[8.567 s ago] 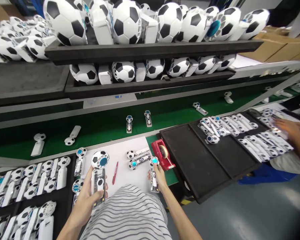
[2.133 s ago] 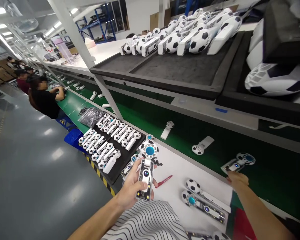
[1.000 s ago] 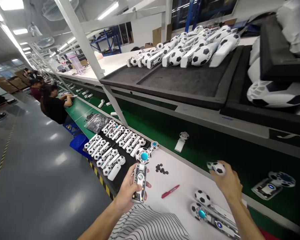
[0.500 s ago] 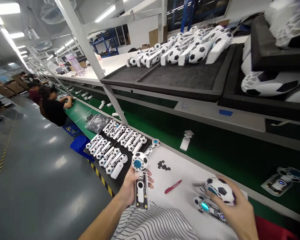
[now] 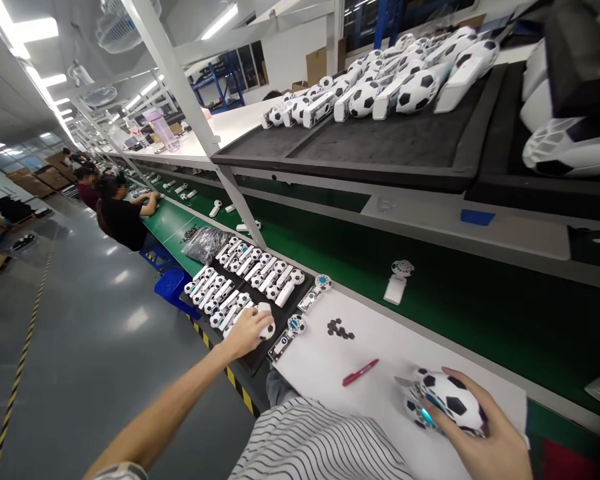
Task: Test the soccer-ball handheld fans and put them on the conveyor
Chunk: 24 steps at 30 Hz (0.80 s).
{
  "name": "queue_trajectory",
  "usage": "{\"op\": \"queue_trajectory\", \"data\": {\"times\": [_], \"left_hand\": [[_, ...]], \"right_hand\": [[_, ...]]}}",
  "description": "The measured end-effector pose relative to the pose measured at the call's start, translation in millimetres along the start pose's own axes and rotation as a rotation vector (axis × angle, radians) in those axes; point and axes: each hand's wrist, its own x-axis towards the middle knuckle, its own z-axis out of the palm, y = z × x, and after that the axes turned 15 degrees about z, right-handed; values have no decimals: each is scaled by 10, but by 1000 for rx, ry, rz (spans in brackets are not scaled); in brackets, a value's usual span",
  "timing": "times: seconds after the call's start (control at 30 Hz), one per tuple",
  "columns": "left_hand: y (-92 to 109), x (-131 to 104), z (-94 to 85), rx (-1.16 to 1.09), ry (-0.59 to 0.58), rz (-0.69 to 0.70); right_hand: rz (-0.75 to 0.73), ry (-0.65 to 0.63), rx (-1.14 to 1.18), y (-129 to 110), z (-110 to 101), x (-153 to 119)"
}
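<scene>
My left hand (image 5: 249, 331) reaches over the black foam tray (image 5: 255, 360), its fingers closed round a white piece with a football-patterned head (image 5: 267, 328). Rows of similar white handles with football heads fill the tray. Two open units, a nearer one (image 5: 287, 337) and a farther one (image 5: 316, 293), lie at the tray's right edge. At the right, my right hand (image 5: 485, 427) grips a black-and-white football-shaped part (image 5: 453, 400) above the white work surface. Beneath it glows a cyan light; the unit there is partly hidden and blurred.
A red pen (image 5: 360, 373) and small black pieces (image 5: 340, 329) lie on the white surface. Behind runs a green belt (image 5: 350, 267) with a white unit (image 5: 398, 281). A shelf holds more football units. Seated people are at the far left.
My left hand has moved left from the unit it held, which now lies on the work surface, to a piece at the tray. My right hand keeps its hold. The view has shifted slightly.
</scene>
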Motion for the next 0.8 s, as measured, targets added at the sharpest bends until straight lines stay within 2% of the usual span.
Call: {"op": "queue_trajectory", "data": {"times": [0.13, 0.27, 0.4, 0.47, 0.53, 0.6, 0.67, 0.73, 0.8], "left_hand": [[-287, -194, 31, 19, -266, 84], [-554, -460, 103, 54, -415, 118], [-638, -734, 194, 154, -442, 94], [-600, -794, 243, 204, -418, 100], [-527, -710, 309, 238, -381, 130], [-410, -407, 441, 262, -317, 162], [-221, 136, 704, 275, -242, 181], [50, 866, 1125, 263, -202, 189], [379, 1670, 1667, 247, -180, 160]], "right_hand": [[-12, 9, 20, 75, 88, -20], [-51, -1, 56, 211, 123, -97], [32, 44, 194, 300, 113, -193], [151, 36, 399, 319, 144, -224], [331, -61, 681, 332, 225, -241], [450, -171, 847, 339, 354, -263], [517, -264, 898, 337, 507, -317], [548, -343, 932, 322, 644, -420], [542, -397, 951, 303, 714, -557]]}}
